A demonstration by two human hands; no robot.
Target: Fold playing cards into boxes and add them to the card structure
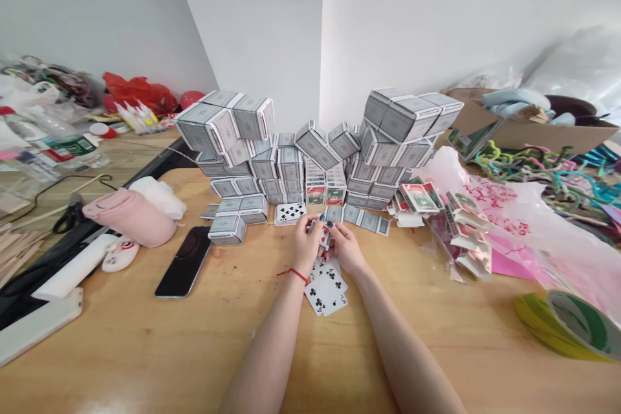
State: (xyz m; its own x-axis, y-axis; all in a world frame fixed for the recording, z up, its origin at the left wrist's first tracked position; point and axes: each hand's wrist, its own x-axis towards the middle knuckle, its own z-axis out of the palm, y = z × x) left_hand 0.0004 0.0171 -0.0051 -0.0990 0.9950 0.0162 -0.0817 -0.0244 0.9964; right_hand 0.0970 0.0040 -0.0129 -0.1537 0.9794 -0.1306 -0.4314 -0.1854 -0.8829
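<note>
1. Your left hand [306, 242] and right hand [347, 247] meet at mid-counter, fingers curled toward each other.
2. Grip, both hands: closed on a small clutch of cards [324, 237] pinched between them. A red-marked face shows in part; your fingers hide the rest.
3. The clutch sits just in front of the cube wall, over the wooden counter [145, 349]. Cannot tell whether it touches the wood.
4. Loose cards [328, 286] lie face up on the counter just below your hands, between your forearms, with clubs showing on top.
5. A red thread [295, 273] circles your left wrist.
6. Behind your hands are card cubes [291, 171] made of grey-backed cards, piled in two taller stacks at left and right with a lower run between.
7. A nine of spades [290, 212] lies face up at the foot of the cubes, just left of your hands.
8. To the left, a black phone [184, 262] lies flat with its screen dark, and a pink pouch [130, 218] lies beyond it.
9. To the right is a pink plastic bag [509, 220], with a tape roll [572, 326] at the near right edge.
</note>
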